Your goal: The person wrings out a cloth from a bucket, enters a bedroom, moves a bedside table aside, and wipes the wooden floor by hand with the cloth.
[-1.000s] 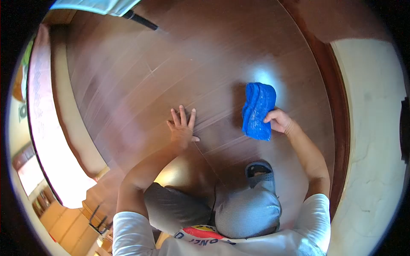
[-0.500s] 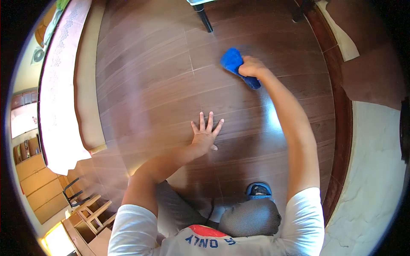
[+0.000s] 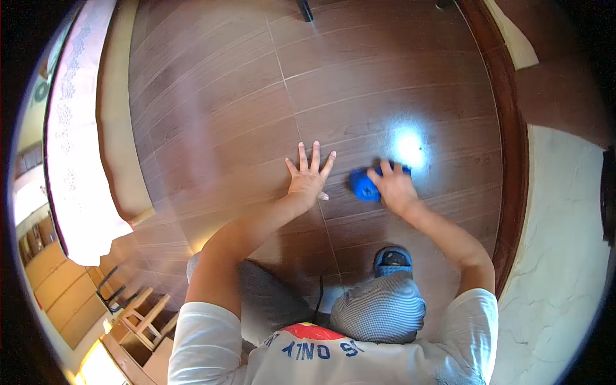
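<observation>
My left hand (image 3: 308,181) lies flat on the brown wood-look floor (image 3: 231,128), its fingers spread and nothing in them. To its right, my right hand (image 3: 396,187) grips a blue cleaning cloth (image 3: 364,186) pressed against the floor. Part of the cloth is covered by the palm and fingers. A bright patch of reflected light shines on the floor just beyond that hand.
A blue slipper (image 3: 393,260) is on my foot near my bent knee. On the left stands a piece of furniture draped with a white cloth (image 3: 70,160). Dark skirting (image 3: 513,160) runs along the right wall. A dark furniture leg (image 3: 305,9) stands at the top.
My right hand has pulled the blue cloth back towards my body, from far ahead to beside my left hand. My left hand stays flat on the floor.
</observation>
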`<state>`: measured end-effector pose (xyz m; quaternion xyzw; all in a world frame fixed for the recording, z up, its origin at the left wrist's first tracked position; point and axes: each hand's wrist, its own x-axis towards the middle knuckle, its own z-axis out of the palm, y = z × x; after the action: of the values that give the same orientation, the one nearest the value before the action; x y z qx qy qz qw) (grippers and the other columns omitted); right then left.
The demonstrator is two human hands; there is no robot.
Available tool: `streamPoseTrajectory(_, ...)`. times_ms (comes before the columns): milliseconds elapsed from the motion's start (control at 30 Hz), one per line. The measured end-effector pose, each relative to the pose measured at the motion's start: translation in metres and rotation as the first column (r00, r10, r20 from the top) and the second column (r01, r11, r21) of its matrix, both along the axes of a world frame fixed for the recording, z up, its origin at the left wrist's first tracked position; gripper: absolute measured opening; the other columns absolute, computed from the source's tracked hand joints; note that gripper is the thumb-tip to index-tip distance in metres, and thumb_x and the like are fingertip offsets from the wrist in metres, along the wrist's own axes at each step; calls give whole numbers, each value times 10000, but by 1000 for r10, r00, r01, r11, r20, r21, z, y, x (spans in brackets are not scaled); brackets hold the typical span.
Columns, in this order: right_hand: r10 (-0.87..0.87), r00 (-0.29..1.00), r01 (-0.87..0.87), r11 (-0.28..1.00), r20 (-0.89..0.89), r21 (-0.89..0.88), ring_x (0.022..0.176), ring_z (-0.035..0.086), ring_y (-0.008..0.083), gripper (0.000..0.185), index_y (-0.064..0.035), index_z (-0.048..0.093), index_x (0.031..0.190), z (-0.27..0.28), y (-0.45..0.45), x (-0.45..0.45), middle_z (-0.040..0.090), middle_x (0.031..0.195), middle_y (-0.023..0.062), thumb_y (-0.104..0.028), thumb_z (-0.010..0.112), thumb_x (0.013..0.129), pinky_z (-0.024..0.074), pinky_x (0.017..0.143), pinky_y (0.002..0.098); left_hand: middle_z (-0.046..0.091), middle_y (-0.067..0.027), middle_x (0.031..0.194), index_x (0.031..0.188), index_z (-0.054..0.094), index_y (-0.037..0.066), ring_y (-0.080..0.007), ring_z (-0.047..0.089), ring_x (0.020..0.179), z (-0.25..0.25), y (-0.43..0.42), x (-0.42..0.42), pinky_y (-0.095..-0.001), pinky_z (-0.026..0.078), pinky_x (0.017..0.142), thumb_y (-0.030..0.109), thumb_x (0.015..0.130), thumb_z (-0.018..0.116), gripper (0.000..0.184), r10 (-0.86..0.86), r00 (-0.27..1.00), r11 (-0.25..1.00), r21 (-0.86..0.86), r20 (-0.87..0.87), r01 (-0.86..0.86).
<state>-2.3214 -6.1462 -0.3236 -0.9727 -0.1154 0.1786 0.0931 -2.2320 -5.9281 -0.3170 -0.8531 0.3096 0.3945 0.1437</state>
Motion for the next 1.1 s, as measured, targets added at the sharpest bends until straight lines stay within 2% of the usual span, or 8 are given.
streamPoseTrajectory(167, 0, 993, 2, 1000, -115, 15, 954, 553, 323, 280, -218, 585, 1088, 9, -14, -77, 509, 1079, 120, -155, 549, 818, 523, 702, 436, -63, -218, 1557, 1516, -5, 268, -522, -11, 1396, -7, 1, -4, -719, 235, 1010, 494, 650, 780, 1191, 9, 999, 1000, -14, 39, -9)
streamPoseTrajectory(333, -9, 999, 9, 1000, -48, 1, 1079, 481, 315, 320, -267, 577, 1127, 9, -54, -129, 512, 1096, 99, -185, 535, 820, 451, 831, 477, -35, -229, 1555, 1516, 21, 260, -523, 22, 1394, -15, 6, -11, -715, 245, 1007, 494, 623, 795, 1204, 4, 994, 997, -76, 107, 4)
streamPoseTrajectory(400, -70, 996, 69, 997, -51, -22, 1084, 483, 310, 322, -272, 570, 1128, 8, -73, -159, 510, 1109, 100, -186, 532, 820, 452, 835, 473, -11, -246, 1549, 1516, 33, 252, -524, 32, 1394, -17, 5, -13, -710, 250, 1009, 506, 603, 801, 1220, -3, 991, 996, -88, 135, 15)
streamPoseTrajectory(500, -154, 987, 148, 985, -57, -87, 1101, 483, 303, 329, -281, 559, 1119, 6, -105, -212, 508, 1119, 97, -181, 547, 805, 459, 843, 470, -62, -258, 1544, 1517, 49, 217, -530, 9, 1392, -19, 1, -14, -712, 239, 1016, 444, 590, 822, 1229, 8, 992, 997, -71, 128, 1)
streamPoseTrajectory(600, -223, 973, 213, 968, -65, -136, 1117, 481, 304, 339, -277, 556, 1105, 8, -133, -272, 507, 1118, 95, -160, 573, 788, 475, 848, 483, -84, -246, 1548, 1519, 10, 214, -511, 4, 1401, -24, 0, -16, -678, 248, 1034, 451, 583, 838, 1271, -21, 988, 999, -26, 154, 25)
streamPoseTrajectory(833, -332, 876, 316, 943, -348, -106, 1081, 509, 319, 341, -243, 584, 1064, 23, -146, -348, 510, 1089, 98, -136, 622, 742, 511, 800, 456, -107, -224, 1553, 1513, -73, 226, -485, 25, 1412, -35, 1, -19, -619, 295, 1040, 526, 537, 844, 1373, -116, 964, 991, 94, 240, 95)
streamPoseTrajectory(1000, -343, 681, 450, 893, -647, 0, 940, 599, 335, 478, -174, 582, 1129, 11, -162, -363, 556, 1074, 121, -96, 640, 661, 522, 741, 451, -98, -219, 1553, 1514, -64, 226, -477, 34, 1414, -35, 0, -19, -601, 301, 1054, 542, 554, 832, 1350, -125, 965, 988, 120, 232, 99)
streamPoseTrajectory(1100, -326, 228, 839, 545, -918, 15, 912, 614, 297, 573, -118, 559, 1194, -2, -180, -370, 603, 1061, 141, -44, 590, 627, 512, 733, 433, -82, -237, 1548, 1515, -61, 216, -487, 29, 1410, -26, -12, -20, -595, 287, 1061, 558, 593, 806, 1311, -135, 970, 978, 186, 204, 97)
